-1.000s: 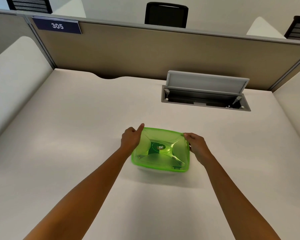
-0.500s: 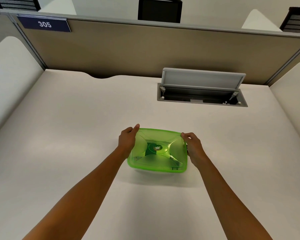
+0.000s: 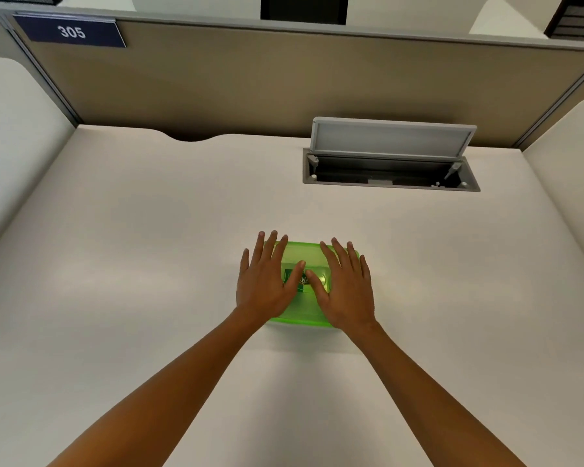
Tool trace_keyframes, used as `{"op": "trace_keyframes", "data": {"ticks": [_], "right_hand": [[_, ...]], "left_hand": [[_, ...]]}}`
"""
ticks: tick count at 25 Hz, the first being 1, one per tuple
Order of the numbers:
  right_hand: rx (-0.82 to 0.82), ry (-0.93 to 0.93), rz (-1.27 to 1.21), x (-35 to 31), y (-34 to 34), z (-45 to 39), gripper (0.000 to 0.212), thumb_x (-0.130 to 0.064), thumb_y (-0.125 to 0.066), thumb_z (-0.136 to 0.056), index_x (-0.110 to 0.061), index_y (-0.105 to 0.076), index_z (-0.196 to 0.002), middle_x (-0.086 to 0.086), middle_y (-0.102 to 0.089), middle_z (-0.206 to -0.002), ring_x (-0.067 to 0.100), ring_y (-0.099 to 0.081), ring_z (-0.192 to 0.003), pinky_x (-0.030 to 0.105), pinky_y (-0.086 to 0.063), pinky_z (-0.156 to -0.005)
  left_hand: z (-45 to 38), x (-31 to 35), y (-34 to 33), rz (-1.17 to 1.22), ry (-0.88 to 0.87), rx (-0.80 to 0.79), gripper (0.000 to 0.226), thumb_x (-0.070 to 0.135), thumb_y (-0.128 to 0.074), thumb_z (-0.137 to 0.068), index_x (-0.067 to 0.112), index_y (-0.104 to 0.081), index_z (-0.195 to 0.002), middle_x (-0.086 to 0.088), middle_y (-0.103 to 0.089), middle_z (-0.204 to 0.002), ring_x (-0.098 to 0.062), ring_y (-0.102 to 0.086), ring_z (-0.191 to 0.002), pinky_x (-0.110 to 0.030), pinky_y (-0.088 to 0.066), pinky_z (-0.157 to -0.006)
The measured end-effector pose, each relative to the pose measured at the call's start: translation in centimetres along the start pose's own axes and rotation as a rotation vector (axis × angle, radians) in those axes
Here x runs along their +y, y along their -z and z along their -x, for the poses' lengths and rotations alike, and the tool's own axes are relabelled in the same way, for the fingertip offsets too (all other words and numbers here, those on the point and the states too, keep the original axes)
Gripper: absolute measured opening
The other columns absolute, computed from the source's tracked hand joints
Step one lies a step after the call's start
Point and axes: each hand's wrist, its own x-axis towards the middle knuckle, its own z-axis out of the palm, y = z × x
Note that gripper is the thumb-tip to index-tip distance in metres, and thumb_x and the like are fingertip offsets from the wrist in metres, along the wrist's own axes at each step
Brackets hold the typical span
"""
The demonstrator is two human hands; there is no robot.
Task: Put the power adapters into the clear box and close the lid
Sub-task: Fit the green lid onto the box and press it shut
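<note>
A box with a translucent green lid [image 3: 303, 254] sits in the middle of the white desk [image 3: 149, 264]. The lid lies flat on top of the box. My left hand [image 3: 263, 281] rests palm down on the lid's left half, fingers spread. On the right half lies my right hand [image 3: 346, 288], also flat with fingers apart. Both thumbs meet near the round label at the lid's centre. The box body and whatever is inside it are hidden under the lid and my hands. No power adapters are in sight.
An open cable hatch [image 3: 390, 170] with its grey flap raised is set into the desk at the back right. A tan partition [image 3: 284, 79] with a "305" sign [image 3: 71, 31] runs along the far edge. White side panels flank the desk.
My hands have left the lid's side edges and now lie flat on top of it, fingers spread. The view has tilted slightly.
</note>
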Motion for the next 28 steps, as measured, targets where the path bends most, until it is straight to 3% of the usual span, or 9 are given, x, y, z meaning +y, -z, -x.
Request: {"op": "trace_keyframes", "data": {"ticks": [11,17,21,24,28], "right_hand": [[0.035,-0.038,-0.004,-0.2,0.1,0.1,0.062,-0.061,-0.031,-0.095,-0.032,-0.034,-0.149,-0.008,-0.029,-0.16,0.016,-0.014,-0.152,0.041,-0.016,-0.123],[0.023,-0.059,-0.071,-0.2,0.1,-0.1,0.066,-0.066,-0.036,-0.091,-0.034,-0.034,-0.149,-0.011,-0.027,-0.16,0.012,-0.011,-0.152,0.042,-0.017,-0.123],[0.01,-0.061,-0.146,-0.2,0.4,-0.1,0.068,-0.067,-0.044,-0.087,-0.035,-0.036,-0.147,-0.013,-0.028,-0.159,0.011,-0.01,-0.152,0.042,-0.017,-0.123],[0.042,-0.089,-0.223,0.0,0.3,-0.2,0.066,-0.06,-0.052,-0.087,-0.031,-0.041,-0.145,-0.011,-0.033,-0.158,0.009,-0.014,-0.151,0.038,-0.019,-0.122],[0.213,-0.21,-0.592,0.3,0.6,0.4,0.046,-0.033,-0.063,-0.089,-0.024,-0.057,-0.134,-0.007,-0.052,-0.145,0.006,-0.036,-0.142,0.03,-0.034,-0.116]], "left_hand": [[0.3,0.4,0.1,-0.043,0.016,0.017,0.073,0.064,-0.02,-0.094,0.027,-0.017,-0.157,0.006,-0.012,-0.166,-0.012,0.004,-0.154,-0.047,-0.005,-0.124],[1.1,0.5,0.3,0.044,0.055,0.15,0.059,0.052,-0.03,-0.097,0.024,-0.044,-0.147,0.007,-0.036,-0.158,-0.008,-0.021,-0.15,-0.044,-0.012,-0.124],[1.2,0.4,0.4,0.126,0.064,0.155,0.055,0.047,-0.032,-0.097,0.024,-0.049,-0.144,0.008,-0.039,-0.156,-0.007,-0.023,-0.149,-0.046,-0.017,-0.123],[1.1,0.2,0.5,0.233,0.089,0.182,0.049,0.041,-0.038,-0.097,0.02,-0.055,-0.138,0.005,-0.046,-0.152,-0.009,-0.031,-0.147,-0.048,-0.021,-0.122],[1.3,0.0,0.7,0.537,0.184,0.345,0.036,0.029,-0.049,-0.096,0.015,-0.066,-0.124,-0.001,-0.062,-0.137,-0.016,-0.053,-0.132,-0.044,-0.038,-0.113]]}}
